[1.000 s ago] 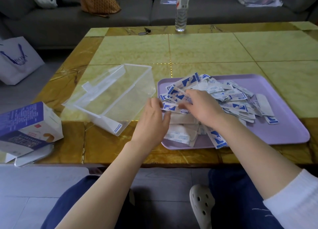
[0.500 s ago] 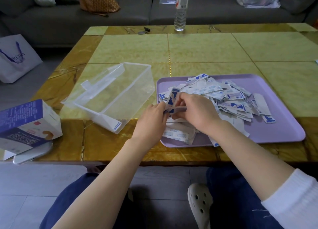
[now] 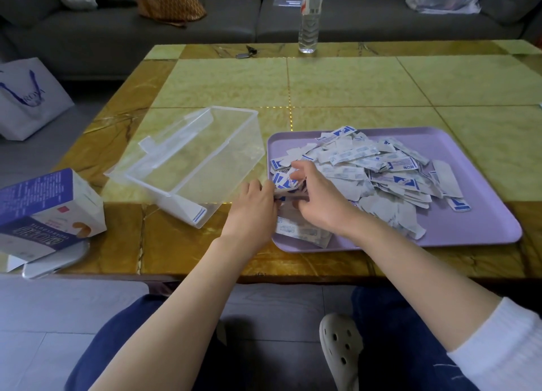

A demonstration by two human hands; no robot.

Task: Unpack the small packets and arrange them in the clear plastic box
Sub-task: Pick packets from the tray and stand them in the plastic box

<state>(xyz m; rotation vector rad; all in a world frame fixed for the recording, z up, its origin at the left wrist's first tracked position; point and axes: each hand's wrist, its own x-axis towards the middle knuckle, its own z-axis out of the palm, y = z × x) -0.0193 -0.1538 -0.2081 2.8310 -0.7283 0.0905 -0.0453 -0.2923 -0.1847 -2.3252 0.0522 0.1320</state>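
Left grip (image 3: 252, 205) and right grip (image 3: 319, 202), meeting over the near left corner of the purple tray (image 3: 484, 214). Both are clenched on one small stack of packets (image 3: 289, 196): the left pinches its left end and the right curls its fingers over its right end. The stack is held just above other packets lying flat in that corner.

The loose packets (image 3: 381, 170), white with blue print, lie heaped across the middle of the tray and reach the right grip. Just left of the tray is the clear plastic box (image 3: 190, 167), tilted on the surface (image 3: 352, 82) with its opening upward. A white piece with blue stripes (image 3: 199, 214) shows at its near corner; whether it lies inside cannot be told.

At the near left edge of the surface a blue and white carton (image 3: 44, 214) lies on its side. At the far edge stand a water bottle (image 3: 309, 23) and, to its left, a bunch of keys (image 3: 247, 53).
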